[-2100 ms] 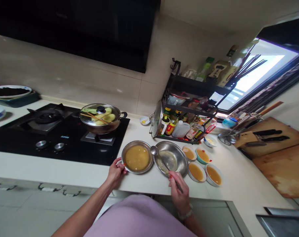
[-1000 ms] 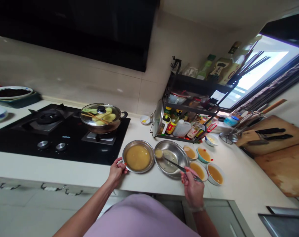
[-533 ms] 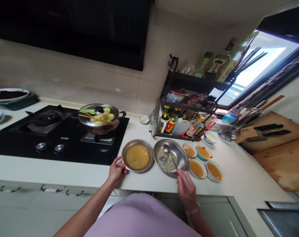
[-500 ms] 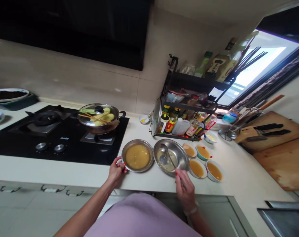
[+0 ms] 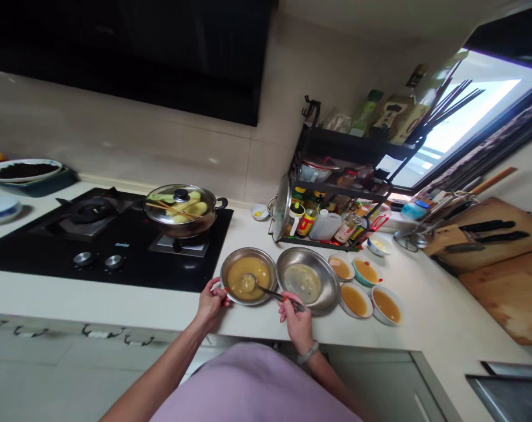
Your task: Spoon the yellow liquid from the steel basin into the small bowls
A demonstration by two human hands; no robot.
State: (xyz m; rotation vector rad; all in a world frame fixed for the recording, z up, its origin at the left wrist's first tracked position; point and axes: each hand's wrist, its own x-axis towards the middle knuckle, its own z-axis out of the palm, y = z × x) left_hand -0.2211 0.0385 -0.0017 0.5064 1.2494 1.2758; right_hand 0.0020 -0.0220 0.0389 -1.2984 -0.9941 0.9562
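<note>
My left hand (image 5: 213,303) grips the near left rim of a steel bowl (image 5: 271,287) holding yellowish-brown liquid. In my right hand (image 5: 296,319) is the handle of a metal ladle (image 5: 270,291), and its head dips into that liquid. Touching or nearly touching on the right stands a wider steel bowl (image 5: 331,293) with a shallow pool of pale, cloudy liquid. Several small bowls of orange-brown liquid stand right of it, among them a white bowl (image 5: 400,313) and a green-rimmed bowl (image 5: 358,272).
A lidded pan (image 5: 186,225) with pale green vegetables and chopsticks inside sits on the black stove (image 5: 146,275). Behind the bowls is a black rack (image 5: 349,190) crowded with bottles. A knife block (image 5: 446,237) and wooden boards (image 5: 494,281) stand at the right.
My right hand has moved left, carrying the ladle from the wider steel bowl into the left one. My left hand keeps its grip on the rim. The view has shifted slightly.
</note>
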